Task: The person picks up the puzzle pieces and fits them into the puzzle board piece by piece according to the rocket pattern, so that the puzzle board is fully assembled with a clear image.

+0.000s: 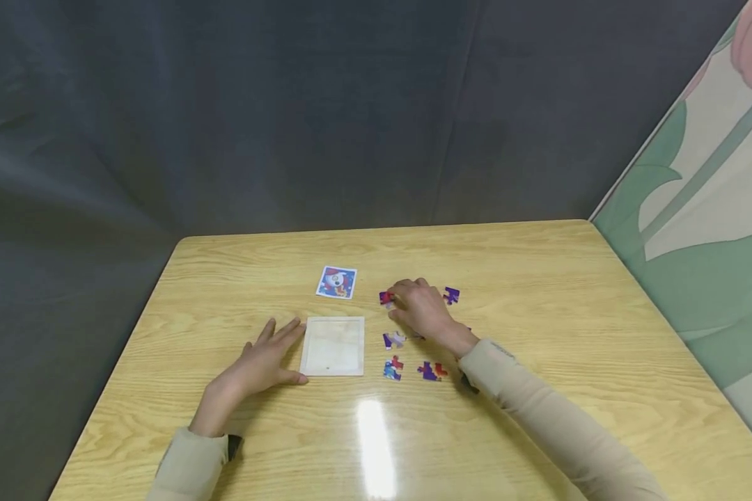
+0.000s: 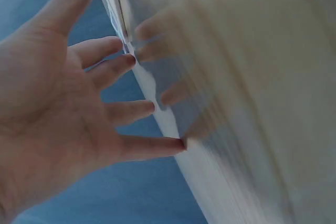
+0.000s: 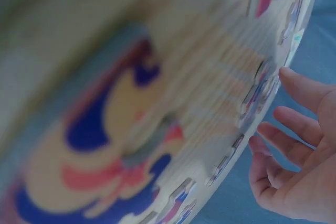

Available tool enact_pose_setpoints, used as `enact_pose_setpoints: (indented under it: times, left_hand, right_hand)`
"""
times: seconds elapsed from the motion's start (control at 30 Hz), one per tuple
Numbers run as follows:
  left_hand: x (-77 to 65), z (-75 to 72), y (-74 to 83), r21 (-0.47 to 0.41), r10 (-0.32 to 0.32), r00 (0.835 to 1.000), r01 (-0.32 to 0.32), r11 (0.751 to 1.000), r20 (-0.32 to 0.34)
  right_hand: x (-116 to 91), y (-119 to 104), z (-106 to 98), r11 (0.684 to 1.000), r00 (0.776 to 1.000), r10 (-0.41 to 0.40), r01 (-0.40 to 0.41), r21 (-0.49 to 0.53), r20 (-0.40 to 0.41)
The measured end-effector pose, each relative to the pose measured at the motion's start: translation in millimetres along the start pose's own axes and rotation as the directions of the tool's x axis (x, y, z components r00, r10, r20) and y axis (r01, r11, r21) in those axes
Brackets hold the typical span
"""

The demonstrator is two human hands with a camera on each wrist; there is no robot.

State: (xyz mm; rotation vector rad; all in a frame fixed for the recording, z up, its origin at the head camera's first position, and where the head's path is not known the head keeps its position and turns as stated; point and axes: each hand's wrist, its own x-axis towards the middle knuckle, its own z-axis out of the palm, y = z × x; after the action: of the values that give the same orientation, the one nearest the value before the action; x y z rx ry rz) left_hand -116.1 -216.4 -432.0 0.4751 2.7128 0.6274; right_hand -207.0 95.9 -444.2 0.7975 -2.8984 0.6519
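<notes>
My left hand [image 1: 260, 362] lies with fingers spread at the left edge of a square, pale puzzle tray [image 1: 334, 346], fingertips and thumb right at its rim. In the left wrist view the palm of that hand [image 2: 58, 93] shows, and nothing is held. My right hand [image 1: 423, 309] reaches over the loose jigsaw pieces, fingers bent loosely beside a red and purple piece [image 1: 385, 298]. In the right wrist view the right hand [image 3: 302, 150] has no piece between thumb and fingers. A colourful jigsaw piece [image 3: 89, 166] looms close to that camera.
Behind the tray lies a small picture card [image 1: 337, 282]. More jigsaw pieces are spread right of the tray: a purple one [image 1: 452, 296] at the back, a blue and red one [image 1: 393, 368] and a purple and red one [image 1: 432, 371] in front. A dark curtain [image 1: 326, 118] hangs behind the wooden table [image 1: 514, 264].
</notes>
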Motion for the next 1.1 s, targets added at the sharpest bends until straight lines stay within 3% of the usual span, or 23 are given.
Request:
enact_pose_setpoints:
  times: [0.2, 0.33, 0.63, 0.87, 1.1]
  left_hand:
    - [3.3, 1.9, -1.9, -0.021, -0.001, 1.0, 0.001, 1.0, 0.006]
    - [4.7, 1.9, -1.1, -0.037, -0.009, 1.0, 0.009, 0.999, 0.007]
    - [7.3, 0.8, -0.7, -0.015, 0.015, 1.0, -0.015, 1.0, -0.017]
    - [10.7, 0.2, 1.6, -0.021, -0.006, 1.0, 0.006, 1.0, -0.001]
    - [12.0, 1.2, 4.5, -0.021, -0.009, 1.0, 0.009, 1.0, -0.003]
  right_hand:
    - [6, 3, 4, 0.999, 1.0, 0.006, -0.007, -0.046, -0.007]
    - [8, 3, 5, 1.0, 1.0, -0.001, 0.001, -0.026, -0.007]
    - [13, 1, 4, 0.994, 0.998, -0.057, 0.057, -0.091, 0.002]
    - [16, 2, 1, 0.986, 0.992, -0.123, 0.125, -0.109, 0.029]
    - [16, -1, -1, 0.987, 0.992, -0.116, 0.121, -0.103, 0.048]
